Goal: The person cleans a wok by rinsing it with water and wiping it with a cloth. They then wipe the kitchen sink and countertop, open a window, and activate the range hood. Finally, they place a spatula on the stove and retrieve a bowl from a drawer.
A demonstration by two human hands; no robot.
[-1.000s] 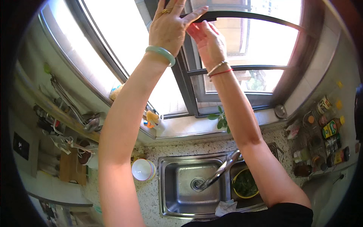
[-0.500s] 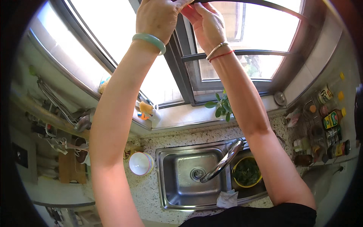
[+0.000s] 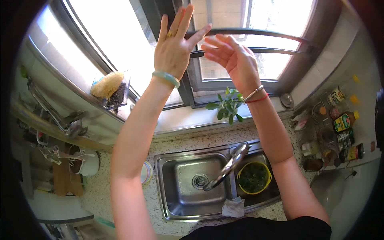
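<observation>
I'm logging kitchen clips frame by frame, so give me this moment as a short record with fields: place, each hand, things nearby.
place: kitchen counter with steel sink under a window
left hand: left hand raised before the window frame, fingers spread, holding nothing; green bangle on the wrist
right hand: right hand raised beside it, open and empty, near the curved window bar; red cord on the wrist
sink: faucet; yellow colander of greens
sill: small green plant
right shelf: bottles
</observation>
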